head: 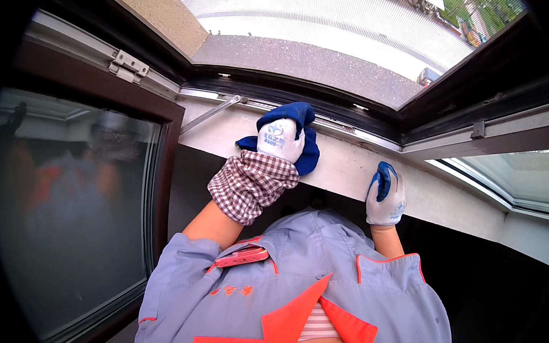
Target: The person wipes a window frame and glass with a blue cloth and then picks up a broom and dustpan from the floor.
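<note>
My left hand [277,140], in a white and blue work glove and below it a brown checked sleeve cover [256,184], presses over a dark blue cloth [307,155]. The cloth lies bunched on the pale windowsill [335,160], close to the metal track [333,125] of the frame. Part of it folds over the fingers, so their grip is partly hidden. Further right, my right hand [385,200] wears a matching glove. Its fingers are loosely bent at the front edge of the sill, with thumb apart and nothing visible between them.
At left an inward-opened sash [162,188] with dark glass stands beside my arm, joined by a metal stay arm [209,114]. A hinge [129,65] sits above it. Ahead is a mesh screen [318,37]; another opened sash [515,180] is at right.
</note>
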### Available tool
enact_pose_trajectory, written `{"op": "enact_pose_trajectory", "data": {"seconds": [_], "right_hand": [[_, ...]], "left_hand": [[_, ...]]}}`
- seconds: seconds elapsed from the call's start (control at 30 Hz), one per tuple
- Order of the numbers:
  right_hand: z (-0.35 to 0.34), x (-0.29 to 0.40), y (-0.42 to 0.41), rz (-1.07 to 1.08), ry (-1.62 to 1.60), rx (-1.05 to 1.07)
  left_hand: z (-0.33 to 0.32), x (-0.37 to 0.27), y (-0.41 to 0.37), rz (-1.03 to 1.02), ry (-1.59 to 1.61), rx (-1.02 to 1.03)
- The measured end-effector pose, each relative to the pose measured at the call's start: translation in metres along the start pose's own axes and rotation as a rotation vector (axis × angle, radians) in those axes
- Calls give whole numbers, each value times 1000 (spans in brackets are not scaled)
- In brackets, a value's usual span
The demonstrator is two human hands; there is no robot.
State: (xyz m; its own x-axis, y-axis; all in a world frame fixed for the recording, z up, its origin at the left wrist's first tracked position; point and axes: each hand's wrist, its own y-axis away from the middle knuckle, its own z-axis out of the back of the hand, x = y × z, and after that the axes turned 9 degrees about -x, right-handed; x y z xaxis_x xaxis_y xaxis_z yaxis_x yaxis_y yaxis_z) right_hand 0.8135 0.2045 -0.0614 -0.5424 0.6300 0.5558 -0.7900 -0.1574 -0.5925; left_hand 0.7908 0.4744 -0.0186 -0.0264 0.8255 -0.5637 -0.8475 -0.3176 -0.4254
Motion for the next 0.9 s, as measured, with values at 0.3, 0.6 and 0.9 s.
{"op": "enact_pose_trajectory", "data": {"seconds": [0.3,0.6,0.9], "right_hand": [[0,1,2,5,-13,-6],[0,-1,1,6,-1,9],[1,-1,3,2,3,40]], "left_hand": [[1,4,6,-65,-108,-74],[-36,-30,10,-53,5,84],[-39,-21,8,-204,-73,94]]}}
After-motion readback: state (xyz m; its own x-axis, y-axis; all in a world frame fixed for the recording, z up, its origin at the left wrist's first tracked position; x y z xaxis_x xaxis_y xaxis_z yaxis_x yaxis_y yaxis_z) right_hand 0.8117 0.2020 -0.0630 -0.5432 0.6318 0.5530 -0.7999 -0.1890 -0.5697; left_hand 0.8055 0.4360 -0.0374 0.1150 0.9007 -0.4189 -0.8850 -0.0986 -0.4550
